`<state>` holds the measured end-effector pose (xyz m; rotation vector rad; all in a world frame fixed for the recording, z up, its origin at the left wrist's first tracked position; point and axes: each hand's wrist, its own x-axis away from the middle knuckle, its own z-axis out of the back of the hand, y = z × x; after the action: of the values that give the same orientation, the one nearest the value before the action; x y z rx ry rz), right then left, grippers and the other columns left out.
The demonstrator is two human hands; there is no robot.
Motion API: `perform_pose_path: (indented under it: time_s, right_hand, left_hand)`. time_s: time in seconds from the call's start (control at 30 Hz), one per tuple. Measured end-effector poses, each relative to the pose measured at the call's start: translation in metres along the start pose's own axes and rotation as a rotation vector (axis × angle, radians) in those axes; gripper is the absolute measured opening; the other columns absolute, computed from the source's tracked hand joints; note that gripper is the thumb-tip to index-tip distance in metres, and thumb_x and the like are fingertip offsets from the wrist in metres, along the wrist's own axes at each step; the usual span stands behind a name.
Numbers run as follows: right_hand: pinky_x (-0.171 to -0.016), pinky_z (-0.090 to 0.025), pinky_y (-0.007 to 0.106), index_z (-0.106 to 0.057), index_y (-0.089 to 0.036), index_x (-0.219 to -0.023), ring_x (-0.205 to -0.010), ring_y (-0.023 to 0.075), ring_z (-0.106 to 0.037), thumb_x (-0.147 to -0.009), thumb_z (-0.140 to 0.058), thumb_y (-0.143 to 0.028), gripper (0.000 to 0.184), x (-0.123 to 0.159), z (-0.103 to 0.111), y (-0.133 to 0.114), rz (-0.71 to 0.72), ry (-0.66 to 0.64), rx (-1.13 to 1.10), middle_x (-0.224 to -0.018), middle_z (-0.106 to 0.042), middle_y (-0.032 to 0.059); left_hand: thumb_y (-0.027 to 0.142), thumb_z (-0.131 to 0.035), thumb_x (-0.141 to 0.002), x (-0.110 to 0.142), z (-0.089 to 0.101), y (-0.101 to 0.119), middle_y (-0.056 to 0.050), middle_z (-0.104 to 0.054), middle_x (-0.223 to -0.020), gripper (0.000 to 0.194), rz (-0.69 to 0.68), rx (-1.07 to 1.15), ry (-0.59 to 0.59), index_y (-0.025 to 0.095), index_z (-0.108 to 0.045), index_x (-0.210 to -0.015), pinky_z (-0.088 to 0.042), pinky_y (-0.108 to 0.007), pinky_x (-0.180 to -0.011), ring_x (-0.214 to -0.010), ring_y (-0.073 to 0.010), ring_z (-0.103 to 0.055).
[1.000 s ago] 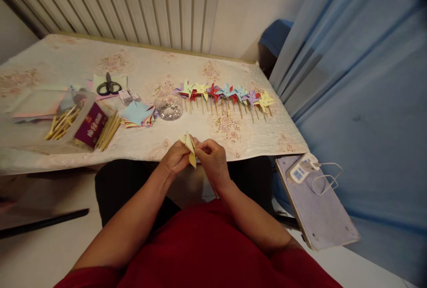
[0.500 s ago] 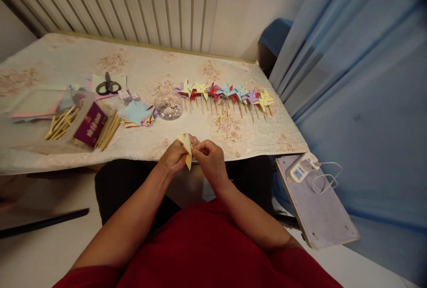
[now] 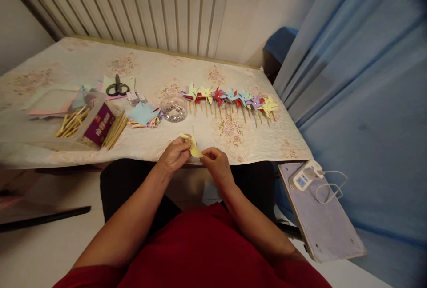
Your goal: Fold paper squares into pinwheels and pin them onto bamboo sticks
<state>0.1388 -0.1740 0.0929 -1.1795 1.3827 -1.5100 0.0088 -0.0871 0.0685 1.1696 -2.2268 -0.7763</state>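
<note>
This looks like a room in a home, used for handicraft. A pale quilted cloth printed with pink flowers point(image 3: 156, 68) covers the table, an upright-ribbed white radiator point(image 3: 150, 8) stands behind it, and a long light-blue fabric curtain point(image 3: 360, 110) hangs at the right. The craft side shows in the row of multicoloured paper pinwheels on sticks point(image 3: 230, 97), the black-handled scissors point(image 3: 117, 90) and the fanned stack of coloured paper squares point(image 3: 143, 114).

Dim, warm and softish across the table point(image 3: 156, 68), glinting off the round tub point(image 3: 174, 109), sinking into shadow under the near edge, stretching at the view's margins, black top right.
</note>
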Motion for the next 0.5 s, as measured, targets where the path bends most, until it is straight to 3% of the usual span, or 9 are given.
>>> perform_pose_path:
  time_s: [0.2,0.5]
  right_hand:
    - [-0.049,-0.034,0.022,-0.065,-0.02,-0.065,-0.05,0.0104,-0.046,-0.063,-0.063,-0.03,0.011,-0.003,0.012,0.021,-0.044,0.036,0.083,-0.054,-0.057,-0.005]
    - [-0.048,-0.028,0.022,-0.061,-0.019,-0.061,-0.044,0.0085,-0.041,-0.06,-0.064,-0.03,0.011,-0.006,0.013,0.025,-0.121,-0.007,-0.034,-0.046,-0.053,-0.0063]
  left_hand:
    - [0.015,-0.088,-0.055,-0.006,0.003,-0.004,0.0,-0.065,-0.065,0.033,0.003,-0.007,0.126,0.013,-0.064,-0.077,-0.047,-0.021,-0.057,-0.056,-0.0102,-0.06]
    - [0.019,-0.088,-0.054,-0.007,-0.006,-0.005,-0.001,-0.067,-0.068,0.035,-0.013,-0.114,0.151,0.012,-0.067,-0.08,-0.048,-0.022,-0.061,-0.06,-0.0113,-0.061]
